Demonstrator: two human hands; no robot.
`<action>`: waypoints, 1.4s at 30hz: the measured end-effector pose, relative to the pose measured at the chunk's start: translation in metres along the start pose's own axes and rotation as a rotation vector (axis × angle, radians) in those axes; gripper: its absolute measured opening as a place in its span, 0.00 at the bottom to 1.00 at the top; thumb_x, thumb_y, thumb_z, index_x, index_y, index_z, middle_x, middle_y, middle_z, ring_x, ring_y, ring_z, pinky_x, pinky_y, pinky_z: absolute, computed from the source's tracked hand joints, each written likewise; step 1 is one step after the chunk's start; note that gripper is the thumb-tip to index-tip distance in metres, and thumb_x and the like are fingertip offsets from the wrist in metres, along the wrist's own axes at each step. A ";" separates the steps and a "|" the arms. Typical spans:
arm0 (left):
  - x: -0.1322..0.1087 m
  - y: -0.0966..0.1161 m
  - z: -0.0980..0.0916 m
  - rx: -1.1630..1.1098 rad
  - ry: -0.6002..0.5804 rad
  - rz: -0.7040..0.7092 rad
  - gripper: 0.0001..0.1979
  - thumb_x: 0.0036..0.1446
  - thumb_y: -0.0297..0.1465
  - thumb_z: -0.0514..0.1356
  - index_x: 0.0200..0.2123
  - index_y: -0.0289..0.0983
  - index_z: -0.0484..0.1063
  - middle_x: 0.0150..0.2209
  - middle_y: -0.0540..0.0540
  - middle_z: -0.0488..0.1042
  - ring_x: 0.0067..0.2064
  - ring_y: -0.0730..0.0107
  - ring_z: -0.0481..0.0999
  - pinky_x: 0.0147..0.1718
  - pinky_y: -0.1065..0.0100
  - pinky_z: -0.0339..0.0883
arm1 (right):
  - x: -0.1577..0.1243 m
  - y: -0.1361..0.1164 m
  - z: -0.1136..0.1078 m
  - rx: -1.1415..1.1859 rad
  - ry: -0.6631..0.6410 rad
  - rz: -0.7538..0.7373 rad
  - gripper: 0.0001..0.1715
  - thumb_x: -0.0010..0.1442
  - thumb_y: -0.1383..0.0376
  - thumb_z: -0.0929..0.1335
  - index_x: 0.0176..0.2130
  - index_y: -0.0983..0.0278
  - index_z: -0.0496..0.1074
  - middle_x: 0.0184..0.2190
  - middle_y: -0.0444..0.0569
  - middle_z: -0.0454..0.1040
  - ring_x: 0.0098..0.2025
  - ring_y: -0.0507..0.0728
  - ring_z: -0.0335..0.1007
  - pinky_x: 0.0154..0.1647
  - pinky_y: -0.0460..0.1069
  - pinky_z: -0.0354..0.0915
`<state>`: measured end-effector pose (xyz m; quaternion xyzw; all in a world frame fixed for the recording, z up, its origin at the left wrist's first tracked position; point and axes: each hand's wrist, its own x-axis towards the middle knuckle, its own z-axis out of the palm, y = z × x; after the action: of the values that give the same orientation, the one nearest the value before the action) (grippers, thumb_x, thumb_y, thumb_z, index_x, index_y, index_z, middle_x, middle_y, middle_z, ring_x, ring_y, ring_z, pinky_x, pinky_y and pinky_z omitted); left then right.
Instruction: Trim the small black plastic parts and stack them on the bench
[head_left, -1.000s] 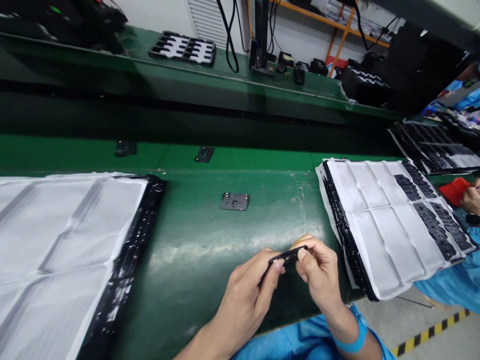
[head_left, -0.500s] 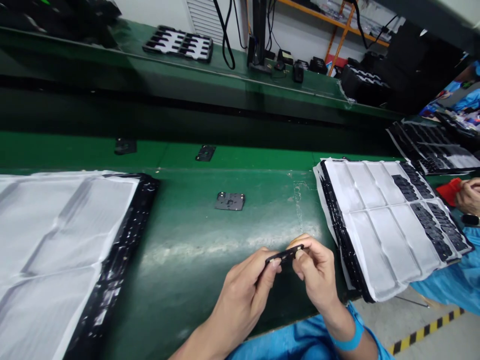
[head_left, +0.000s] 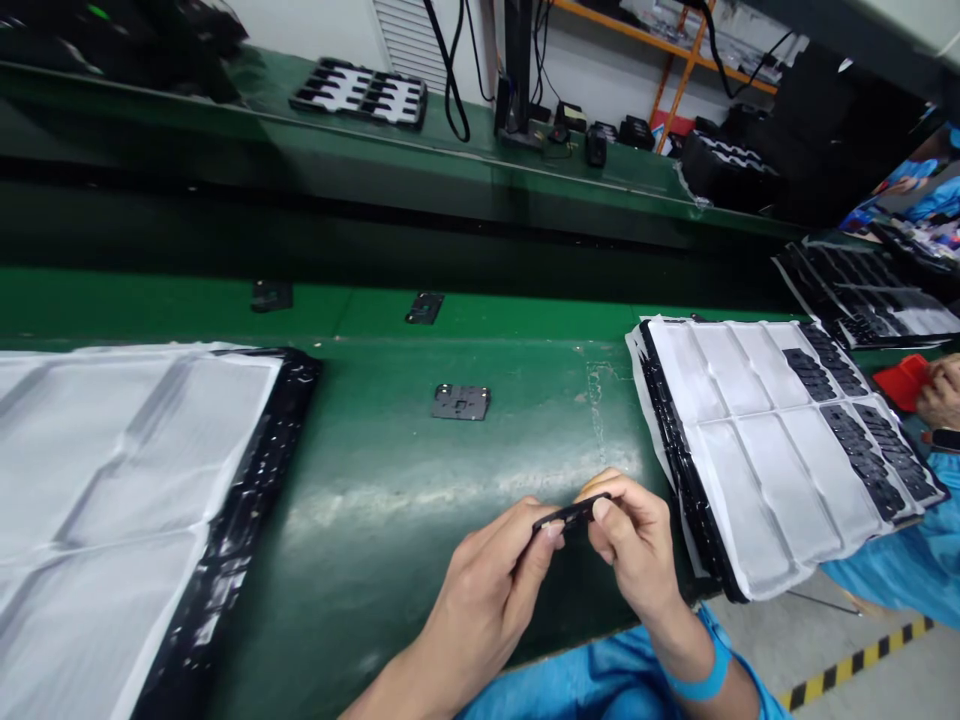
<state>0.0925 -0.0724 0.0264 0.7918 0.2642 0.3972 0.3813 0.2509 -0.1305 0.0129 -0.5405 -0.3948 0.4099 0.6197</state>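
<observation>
A thin black plastic plate (head_left: pixel 574 514), seen nearly edge-on, is held in the air between both of my hands. My left hand (head_left: pixel 491 580) pinches its left end between thumb and fingers. At the other end, the thumb and fingers of my right hand (head_left: pixel 636 540) are closed on it. The plate's faces are mostly turned from view. Beyond my hands, a flat black plate with small holes and slots (head_left: pixel 461 402) lies on the green tabletop (head_left: pixel 375 560).
White-lined trays (head_left: pixel 765 450) sit at right, partly filled with black parts; a lined tray (head_left: pixel 150 450) is at left. Two black plates (head_left: pixel 425 308) (head_left: pixel 271 296) lie on the green strip behind. A co-worker's hand (head_left: pixel 941 392) is beside something red at far right.
The two black plates on the green strip have slid a little to the right. My hands keep hold of the plate, which has tilted slightly. The co-worker's hand and red thing shifted a bit.
</observation>
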 end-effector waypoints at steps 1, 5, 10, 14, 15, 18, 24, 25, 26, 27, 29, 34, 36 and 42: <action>0.000 0.000 0.000 0.000 -0.001 0.000 0.09 0.72 0.23 0.54 0.40 0.39 0.71 0.29 0.53 0.73 0.27 0.75 0.73 0.28 0.76 0.67 | 0.000 0.000 0.000 -0.003 -0.001 0.004 0.17 0.70 0.56 0.68 0.34 0.64 0.76 0.28 0.42 0.69 0.18 0.46 0.53 0.19 0.45 0.50; -0.001 0.001 0.000 -0.001 0.002 -0.011 0.10 0.72 0.23 0.54 0.38 0.39 0.71 0.28 0.52 0.73 0.26 0.74 0.73 0.27 0.75 0.66 | 0.001 0.000 0.000 -0.007 0.003 0.011 0.15 0.69 0.59 0.68 0.32 0.64 0.76 0.28 0.43 0.70 0.18 0.46 0.54 0.18 0.45 0.48; -0.001 0.000 0.001 -0.037 -0.022 -0.062 0.11 0.72 0.25 0.54 0.36 0.39 0.71 0.26 0.53 0.71 0.25 0.74 0.72 0.27 0.75 0.66 | 0.001 0.000 -0.001 0.004 0.002 0.031 0.13 0.68 0.62 0.68 0.32 0.64 0.75 0.24 0.41 0.67 0.16 0.45 0.53 0.17 0.45 0.47; -0.001 -0.002 0.002 -0.066 -0.032 -0.095 0.12 0.72 0.25 0.54 0.34 0.39 0.71 0.25 0.54 0.70 0.24 0.75 0.71 0.26 0.75 0.65 | 0.000 0.002 -0.001 0.017 -0.008 0.041 0.10 0.66 0.64 0.68 0.33 0.64 0.75 0.23 0.40 0.66 0.15 0.46 0.53 0.17 0.45 0.48; -0.001 -0.002 0.002 -0.068 -0.033 -0.098 0.12 0.72 0.25 0.54 0.34 0.39 0.70 0.25 0.54 0.69 0.24 0.75 0.71 0.27 0.75 0.65 | 0.000 0.003 -0.001 0.022 -0.008 0.043 0.09 0.66 0.65 0.68 0.33 0.64 0.75 0.23 0.40 0.67 0.16 0.46 0.53 0.17 0.45 0.48; 0.000 -0.002 0.002 -0.070 -0.038 -0.107 0.13 0.72 0.25 0.54 0.33 0.39 0.70 0.25 0.54 0.69 0.24 0.75 0.71 0.27 0.75 0.65 | -0.001 0.003 -0.002 0.038 -0.012 0.040 0.06 0.64 0.67 0.68 0.35 0.64 0.75 0.24 0.40 0.67 0.17 0.46 0.55 0.18 0.45 0.50; 0.004 -0.005 0.003 -0.083 -0.046 -0.145 0.14 0.72 0.27 0.54 0.30 0.39 0.69 0.25 0.54 0.70 0.25 0.74 0.73 0.28 0.74 0.66 | -0.002 -0.003 -0.010 0.037 -0.078 0.026 0.11 0.68 0.62 0.67 0.40 0.64 0.79 0.29 0.44 0.70 0.20 0.48 0.61 0.21 0.46 0.58; 0.005 -0.005 0.004 -0.084 -0.050 -0.159 0.15 0.72 0.27 0.54 0.30 0.39 0.69 0.25 0.54 0.70 0.25 0.74 0.73 0.28 0.73 0.66 | -0.002 -0.003 -0.012 0.033 -0.092 0.029 0.13 0.69 0.60 0.67 0.40 0.65 0.79 0.30 0.45 0.70 0.20 0.48 0.63 0.21 0.46 0.59; 0.005 -0.005 0.005 -0.090 -0.058 -0.176 0.15 0.73 0.28 0.53 0.31 0.39 0.69 0.25 0.54 0.70 0.25 0.74 0.72 0.28 0.73 0.65 | -0.003 -0.004 -0.014 0.025 -0.102 0.030 0.14 0.69 0.58 0.67 0.41 0.65 0.79 0.30 0.45 0.70 0.21 0.49 0.64 0.22 0.47 0.59; 0.005 -0.005 0.005 -0.102 -0.068 -0.195 0.15 0.73 0.29 0.53 0.31 0.39 0.69 0.25 0.54 0.70 0.25 0.73 0.72 0.28 0.72 0.65 | -0.003 -0.004 -0.016 0.009 -0.104 0.034 0.15 0.70 0.57 0.67 0.42 0.65 0.79 0.31 0.45 0.70 0.21 0.50 0.65 0.22 0.47 0.60; 0.006 -0.004 0.006 -0.150 -0.103 -0.238 0.15 0.74 0.31 0.51 0.32 0.39 0.69 0.25 0.53 0.70 0.26 0.72 0.72 0.29 0.71 0.66 | -0.004 -0.004 -0.019 -0.057 -0.076 0.044 0.15 0.71 0.56 0.68 0.42 0.64 0.79 0.30 0.45 0.70 0.22 0.50 0.66 0.23 0.47 0.60; 0.005 -0.002 0.007 -0.341 -0.193 -0.380 0.19 0.76 0.39 0.46 0.37 0.38 0.69 0.27 0.50 0.71 0.29 0.69 0.72 0.31 0.68 0.65 | -0.007 -0.006 -0.018 -0.215 -0.031 0.022 0.17 0.74 0.59 0.67 0.35 0.64 0.77 0.28 0.43 0.68 0.22 0.49 0.65 0.25 0.46 0.61; 0.005 -0.004 0.008 -0.404 -0.172 -0.448 0.21 0.76 0.42 0.45 0.35 0.38 0.69 0.26 0.51 0.69 0.26 0.70 0.69 0.28 0.68 0.62 | -0.008 -0.007 -0.017 -0.235 -0.062 -0.013 0.15 0.75 0.61 0.66 0.37 0.63 0.78 0.30 0.43 0.69 0.23 0.49 0.66 0.26 0.46 0.61; 0.004 -0.012 0.013 -0.476 -0.114 -0.546 0.24 0.75 0.47 0.46 0.32 0.38 0.67 0.21 0.54 0.65 0.21 0.73 0.63 0.24 0.69 0.55 | -0.012 -0.009 -0.018 -0.286 -0.122 -0.098 0.12 0.75 0.66 0.66 0.45 0.61 0.80 0.36 0.47 0.72 0.25 0.50 0.68 0.27 0.48 0.64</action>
<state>0.1045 -0.0681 0.0133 0.6021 0.3445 0.2863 0.6610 0.2637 -0.1487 0.0192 -0.5774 -0.5121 0.3507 0.5304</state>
